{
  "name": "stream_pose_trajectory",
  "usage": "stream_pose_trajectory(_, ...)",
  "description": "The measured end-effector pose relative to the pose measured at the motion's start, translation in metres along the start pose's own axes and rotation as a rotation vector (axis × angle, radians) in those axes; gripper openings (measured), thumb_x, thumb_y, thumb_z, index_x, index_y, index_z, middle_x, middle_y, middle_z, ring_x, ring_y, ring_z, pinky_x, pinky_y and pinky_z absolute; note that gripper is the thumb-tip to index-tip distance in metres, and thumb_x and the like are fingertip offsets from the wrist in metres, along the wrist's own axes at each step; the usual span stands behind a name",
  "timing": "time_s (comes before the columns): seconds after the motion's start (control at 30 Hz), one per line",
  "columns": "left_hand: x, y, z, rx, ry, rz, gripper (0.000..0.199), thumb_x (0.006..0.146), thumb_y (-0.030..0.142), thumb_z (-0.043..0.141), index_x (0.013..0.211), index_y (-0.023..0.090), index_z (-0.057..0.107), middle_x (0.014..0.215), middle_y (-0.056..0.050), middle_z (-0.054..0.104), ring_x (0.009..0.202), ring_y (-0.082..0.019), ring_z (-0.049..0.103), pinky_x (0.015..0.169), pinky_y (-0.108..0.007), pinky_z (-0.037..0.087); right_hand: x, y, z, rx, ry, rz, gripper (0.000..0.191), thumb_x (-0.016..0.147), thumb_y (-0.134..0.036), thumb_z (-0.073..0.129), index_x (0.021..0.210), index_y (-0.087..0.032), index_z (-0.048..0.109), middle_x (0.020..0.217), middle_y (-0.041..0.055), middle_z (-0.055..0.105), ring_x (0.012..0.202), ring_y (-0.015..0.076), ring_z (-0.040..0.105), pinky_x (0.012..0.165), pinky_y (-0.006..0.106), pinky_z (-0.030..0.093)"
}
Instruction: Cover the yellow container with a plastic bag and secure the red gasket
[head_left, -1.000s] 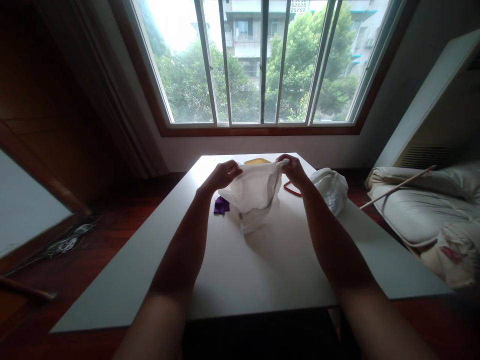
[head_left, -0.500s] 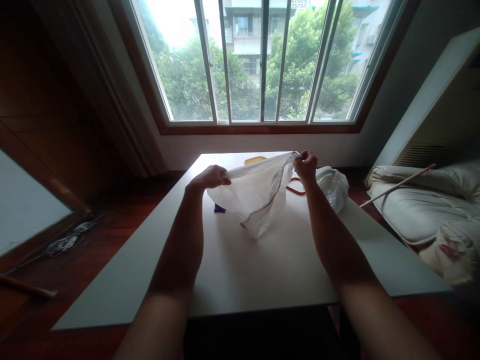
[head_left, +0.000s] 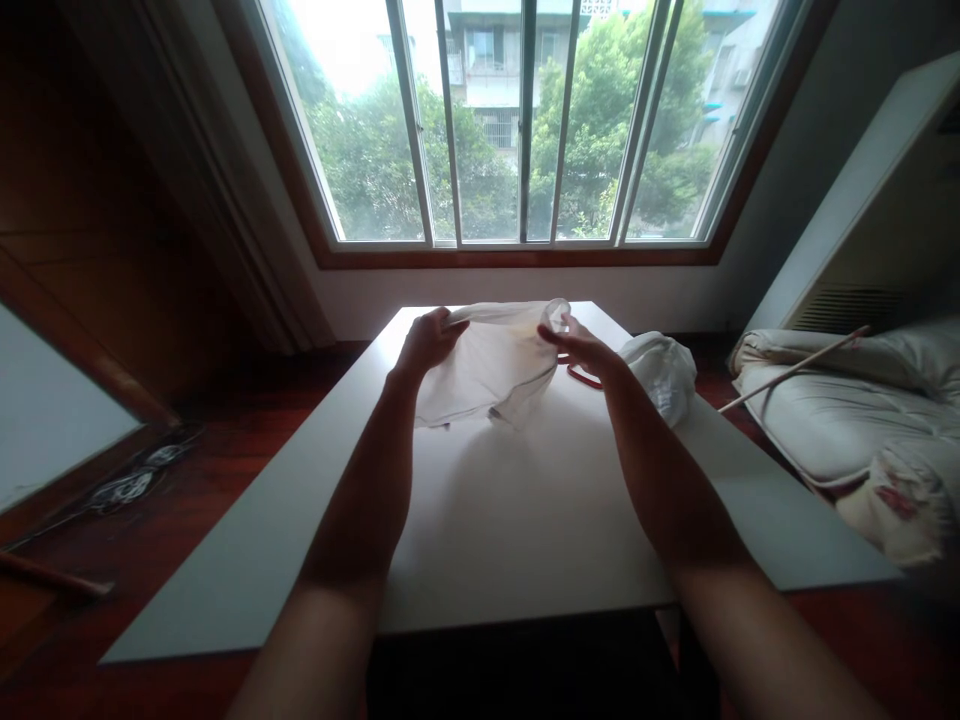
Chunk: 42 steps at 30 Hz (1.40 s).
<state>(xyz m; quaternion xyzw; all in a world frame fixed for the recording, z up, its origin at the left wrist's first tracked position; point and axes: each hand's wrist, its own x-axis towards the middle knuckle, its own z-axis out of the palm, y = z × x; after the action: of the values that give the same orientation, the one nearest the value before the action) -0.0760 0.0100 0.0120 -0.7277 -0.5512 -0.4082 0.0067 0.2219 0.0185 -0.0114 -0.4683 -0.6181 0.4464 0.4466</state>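
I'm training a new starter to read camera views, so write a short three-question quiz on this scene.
1. True or false: only the left hand holds the thin white cloth.
2. What colour is the strip beside the right hand? A) blue B) red C) green
3. Fill in: beyond the table, trees show through the ____.

Key: 1 false, the right hand holds it too; 2 B; 3 window.

Reads as a home: past far edge of white table [head_left: 525,540], sliding window [head_left: 487,195]; off far-left corner, curtain [head_left: 229,200]; off right edge, pale padded cushions [head_left: 847,420]; below left edge, reddish wooden floor [head_left: 232,430].
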Motion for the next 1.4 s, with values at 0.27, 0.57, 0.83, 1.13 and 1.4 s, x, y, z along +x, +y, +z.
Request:
stream_pose_trajectory(0.27, 0.004, -0.015, -0.022, 0.048, -0.103, -0.118, 0.058, 0.076, 0.062, 0.07, 0.109, 0.014, 0.068, 0.096, -0.008, 0.071, 0.086, -0.023, 0.062, 0.078, -0.031, 0.047, -0.001, 0.005, -0.004, -0.283, 0.013, -0.086, 0.06, 0.054, -0.006, 0.069, 0.114, -0.011, 0.063, 0.09, 0.0081, 0.072, 0.067, 0.0166, 0.063, 0.054, 0.022, 0.049)
stream_pose_trajectory(0.57, 0.001, -0.068, -0.054, 0.302, -0.083, -0.362, 0.036, 0.076, 0.03, 0.068, 0.11, 0.021, 0.074, 0.105, -0.009, 0.074, 0.103, -0.029, 0.066, 0.093, -0.034, 0.049, -0.005, -0.001, -0.051, -0.641, 0.311, -0.028, 0.05, 0.065, -0.006, 0.063, 0.114, -0.01, 0.072, 0.096, 0.0126, 0.075, 0.074, 0.0188, 0.068, 0.059, 0.022, 0.048)
stream_pose_trajectory(0.83, -0.004, -0.075, -0.031, 0.379, 0.001, -0.588, 0.071, 0.065, 0.019, 0.073, 0.134, 0.014, 0.057, 0.145, -0.022, 0.048, 0.133, -0.041, 0.047, 0.104, -0.047, 0.045, 0.001, 0.006, -0.047, -0.556, 0.422, 0.038, 0.006, 0.077, -0.014, 0.065, 0.076, -0.013, 0.07, 0.075, 0.0106, 0.075, 0.063, 0.0168, 0.067, 0.058, 0.022, 0.049)
stream_pose_trajectory(1.13, -0.004, 0.005, -0.021, 0.126, -0.757, -0.153, 0.049, 0.078, 0.065, 0.063, 0.082, 0.018, 0.076, 0.079, -0.007, 0.075, 0.073, -0.019, 0.067, 0.071, -0.028, 0.049, 0.0, -0.003, -0.02, 0.095, 0.143, 0.034, 0.02, 0.093, -0.032, 0.057, 0.08, -0.017, 0.061, 0.063, 0.0061, 0.068, 0.054, 0.02, 0.068, 0.056, 0.032, 0.058)
stream_pose_trajectory(1.4, -0.029, 0.041, 0.037, 0.262, -0.981, -0.117, 0.037, 0.042, 0.038, 0.093, 0.069, 0.02, 0.075, 0.075, -0.006, 0.073, 0.078, -0.027, 0.068, 0.077, -0.036, 0.052, 0.001, -0.023, -0.001, 0.401, 0.176, -0.009, 0.028, 0.097, -0.047, 0.046, 0.084, -0.023, 0.047, 0.075, 0.0063, 0.068, 0.077, 0.0208, 0.07, 0.073, 0.033, 0.06)
